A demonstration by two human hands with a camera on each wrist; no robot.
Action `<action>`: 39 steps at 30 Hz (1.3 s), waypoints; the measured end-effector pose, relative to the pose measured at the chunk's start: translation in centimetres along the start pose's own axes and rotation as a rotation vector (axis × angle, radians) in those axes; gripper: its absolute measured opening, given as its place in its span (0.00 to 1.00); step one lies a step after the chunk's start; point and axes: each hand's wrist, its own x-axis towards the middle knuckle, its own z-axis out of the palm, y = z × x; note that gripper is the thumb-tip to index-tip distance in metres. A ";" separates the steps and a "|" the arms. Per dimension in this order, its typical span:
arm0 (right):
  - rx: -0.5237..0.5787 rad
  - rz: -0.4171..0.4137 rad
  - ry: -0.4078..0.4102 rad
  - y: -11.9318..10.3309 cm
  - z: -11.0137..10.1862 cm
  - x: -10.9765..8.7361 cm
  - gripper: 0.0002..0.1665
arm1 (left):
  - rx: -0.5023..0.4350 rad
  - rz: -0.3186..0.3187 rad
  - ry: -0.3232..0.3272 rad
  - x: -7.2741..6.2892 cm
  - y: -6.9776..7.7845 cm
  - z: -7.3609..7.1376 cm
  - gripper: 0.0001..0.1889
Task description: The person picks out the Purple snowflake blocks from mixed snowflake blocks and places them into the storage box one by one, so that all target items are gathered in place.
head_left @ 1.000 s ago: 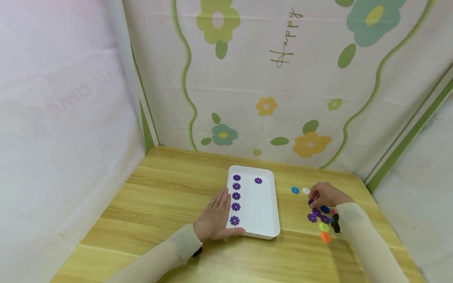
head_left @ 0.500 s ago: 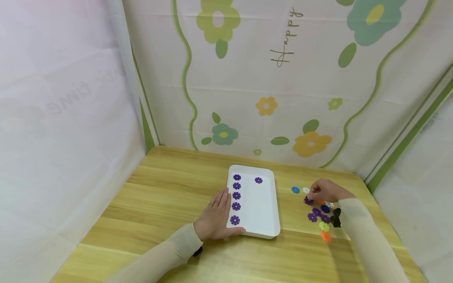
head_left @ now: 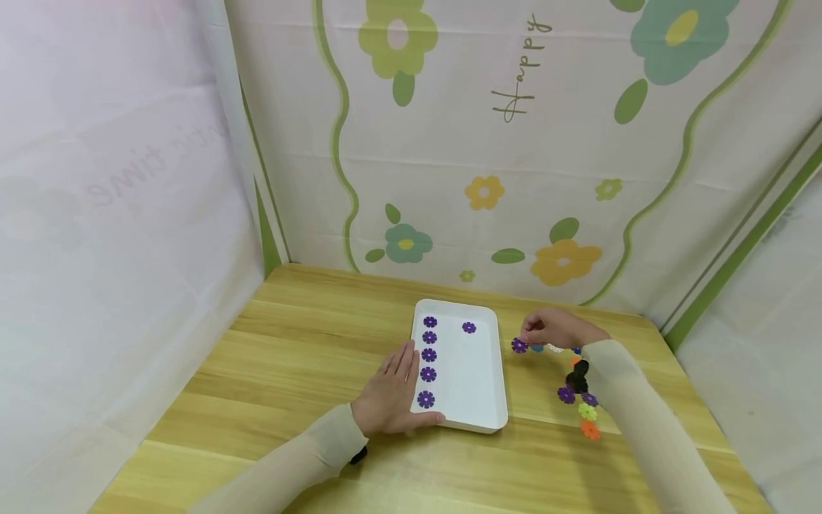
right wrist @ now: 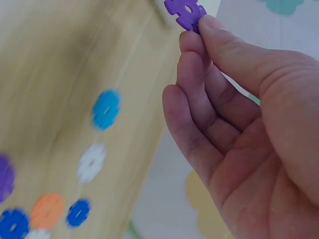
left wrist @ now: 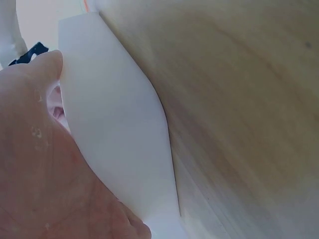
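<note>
My right hand (head_left: 557, 328) pinches a purple snowflake disc (head_left: 519, 345) between thumb and fingertips, above the table just right of the white tray (head_left: 472, 385). The right wrist view shows that purple disc (right wrist: 185, 11) at the tips of the thumb and index finger. My left hand (head_left: 388, 400) rests along the tray's left edge with straight fingers, its thumb over the near rim. In the left wrist view the hand (left wrist: 45, 149) lies against the tray's white outer wall (left wrist: 114, 109). Inside the tray a column of several purple discs (head_left: 429, 355) runs down the left side, and one purple disc (head_left: 469, 328) lies at the upper right.
Loose discs lie right of the tray: a light blue disc (right wrist: 106, 109), a white disc (right wrist: 91, 163), an orange disc (right wrist: 47, 211), a dark blue disc (right wrist: 78, 212), a purple disc (head_left: 566, 395) and a yellow-green disc (head_left: 587, 412). A flower-printed cloth (head_left: 449, 143) stands behind the table.
My right hand has lifted a purple disc out of the loose pile and moved left with it toward the tray. The left hand and tray have stayed in place.
</note>
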 end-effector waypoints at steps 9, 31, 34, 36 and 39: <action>-0.029 -0.053 -0.004 -4.5 0.3 4.0 0.10 | -0.015 0.005 0.009 -0.2 0.1 -0.3 0.63; -0.125 -0.010 0.049 -5.3 4.4 9.2 0.06 | -0.015 -0.014 -0.011 -0.3 0.4 -0.4 0.64; -0.150 0.001 0.045 -5.4 4.6 9.5 0.07 | -0.017 -0.018 -0.007 -0.3 0.3 -0.4 0.64; -0.168 0.012 0.045 -5.4 4.8 9.7 0.07 | -0.017 -0.019 -0.005 -0.2 0.3 -0.4 0.64; -0.194 0.036 0.042 -5.7 4.9 9.8 0.06 | -0.018 -0.019 -0.001 -0.2 0.3 -0.4 0.64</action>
